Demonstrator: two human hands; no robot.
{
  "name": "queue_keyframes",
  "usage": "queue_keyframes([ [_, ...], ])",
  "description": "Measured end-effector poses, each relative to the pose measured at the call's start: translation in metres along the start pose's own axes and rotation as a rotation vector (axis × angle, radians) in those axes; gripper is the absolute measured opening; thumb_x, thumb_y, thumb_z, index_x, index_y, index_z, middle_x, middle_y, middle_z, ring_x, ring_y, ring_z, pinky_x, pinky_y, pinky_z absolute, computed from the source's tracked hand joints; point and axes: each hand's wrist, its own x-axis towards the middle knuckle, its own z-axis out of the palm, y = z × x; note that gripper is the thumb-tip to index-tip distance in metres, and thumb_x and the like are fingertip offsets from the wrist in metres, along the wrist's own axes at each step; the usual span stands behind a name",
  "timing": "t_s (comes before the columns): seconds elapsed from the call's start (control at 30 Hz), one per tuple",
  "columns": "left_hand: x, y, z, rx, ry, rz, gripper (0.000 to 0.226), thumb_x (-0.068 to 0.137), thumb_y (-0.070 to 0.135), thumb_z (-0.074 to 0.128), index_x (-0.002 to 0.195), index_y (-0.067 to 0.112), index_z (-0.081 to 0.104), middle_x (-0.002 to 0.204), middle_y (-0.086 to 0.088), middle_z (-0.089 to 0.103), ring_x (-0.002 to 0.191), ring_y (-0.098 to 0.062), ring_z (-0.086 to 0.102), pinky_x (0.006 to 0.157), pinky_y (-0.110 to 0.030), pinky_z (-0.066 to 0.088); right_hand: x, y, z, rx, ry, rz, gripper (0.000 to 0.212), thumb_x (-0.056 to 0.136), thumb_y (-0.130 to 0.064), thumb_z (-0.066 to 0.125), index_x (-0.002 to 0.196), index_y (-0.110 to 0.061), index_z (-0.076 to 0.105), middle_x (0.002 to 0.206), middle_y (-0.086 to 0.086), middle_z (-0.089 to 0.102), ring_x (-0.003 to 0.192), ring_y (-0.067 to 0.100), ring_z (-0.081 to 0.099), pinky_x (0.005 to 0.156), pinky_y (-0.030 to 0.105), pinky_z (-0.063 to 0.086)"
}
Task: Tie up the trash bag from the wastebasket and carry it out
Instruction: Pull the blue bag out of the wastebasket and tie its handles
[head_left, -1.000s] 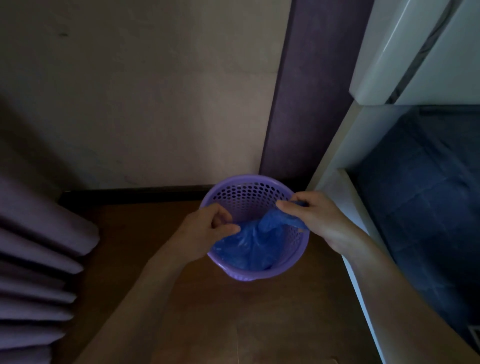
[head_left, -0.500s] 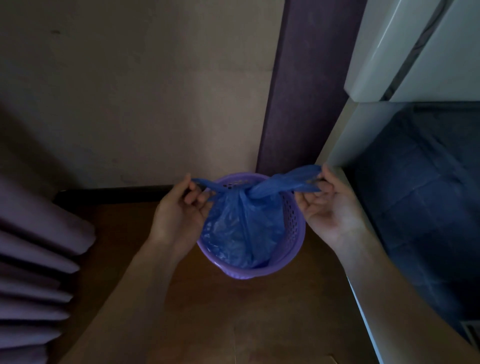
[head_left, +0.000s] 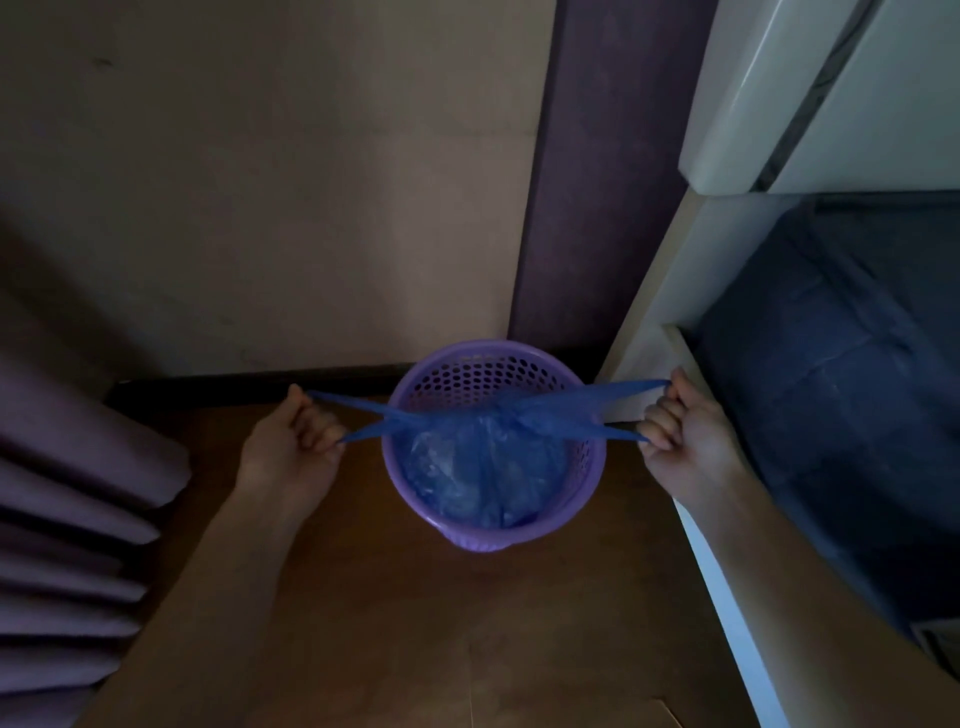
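Head view, hands (head_left: 291, 449) (head_left: 683, 434) gripping trash bag (head_left: 483, 457) handles, wastebasket (head_left: 592, 467)

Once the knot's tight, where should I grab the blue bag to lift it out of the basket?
Probably at the knot, from straight above. The bag gathers there over the basket centre, and the basket's walls block its sides. Both hands hold the handle ends.

The scene is dim and low in contrast, with a muted purplish cast. The brightest area is the white cabinet (head_left: 831, 93) at the upper right, which catches soft light from that side. The curtain (head_left: 67, 519) on the left and the floor (head_left: 415, 623) sink into deep shadow. Straight edges bow near the frame's borders from the wide-angle lens. Fine detail is soft and slightly noisy; no glare shows.
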Motion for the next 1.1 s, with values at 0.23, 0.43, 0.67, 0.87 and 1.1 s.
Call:
queue_keyframes([
  [0.23, -0.021, -0.013, 0.028, 0.224, -0.029, 0.090, 0.028, 0.103, 0.023, 0.044, 0.076, 0.016, 0.049, 0.052, 0.006, 0.037, 0.044, -0.009, 0.037, 0.054, -0.022, 0.040, -0.014, 0.009, 0.022, -0.056, -0.084, -0.094, 0.017, 0.095, -0.026, 0.060, 0.080, -0.019, 0.062, 0.050, -0.009, 0.032, 0.040, 0.005, 0.026, 0.040, 0.017, 0.028],
  [0.43, -0.048, -0.045, 0.060, 0.668, -0.145, 0.240, 0.018, 0.096, 0.007, 0.055, 0.079, 0.005, 0.057, 0.054, 0.002, 0.042, 0.053, -0.013, 0.040, 0.054, -0.024, 0.034, -0.042, 0.031, 0.061, -0.472, -0.244, -0.347, 0.015, 0.093, -0.013, 0.062, 0.081, -0.010, 0.071, 0.049, -0.004, 0.040, 0.044, 0.009, 0.036, 0.045, 0.023, 0.033],
  [0.67, -0.066, -0.060, 0.095, 0.950, -0.131, 0.304, 0.036, 0.100, 0.018, 0.053, 0.064, 0.017, 0.052, 0.050, 0.008, 0.048, 0.051, -0.011, 0.043, 0.057, -0.031, 0.039, -0.062, 0.055, 0.093, -0.810, -0.271, -0.541, 0.038, 0.097, -0.024, 0.056, 0.059, -0.024, 0.055, 0.043, -0.013, 0.046, 0.045, 0.004, 0.041, 0.052, 0.030, 0.034],
  [0.87, -0.104, -0.027, 0.146, 1.034, -0.176, 0.473, 0.030, 0.098, 0.025, 0.056, 0.071, 0.014, 0.049, 0.061, 0.000, 0.044, 0.061, -0.015, 0.045, 0.063, -0.037, 0.041, -0.106, 0.012, 0.142, -0.871, -0.311, -0.657, 0.032, 0.096, -0.017, 0.059, 0.065, -0.013, 0.050, 0.052, -0.010, 0.049, 0.051, 0.001, 0.046, 0.053, 0.018, 0.040],
  [1.1, -0.213, 0.048, 0.256, 1.028, -0.165, 0.479, 0.030, 0.100, 0.019, 0.051, 0.072, 0.009, 0.050, 0.057, 0.006, 0.044, 0.059, -0.014, 0.043, 0.063, -0.036, 0.041, -0.214, -0.094, 0.215, -0.879, -0.248, -0.632, 0.034, 0.094, -0.016, 0.060, 0.063, -0.016, 0.048, 0.055, -0.008, 0.046, 0.055, 0.004, 0.045, 0.056, 0.021, 0.040],
])
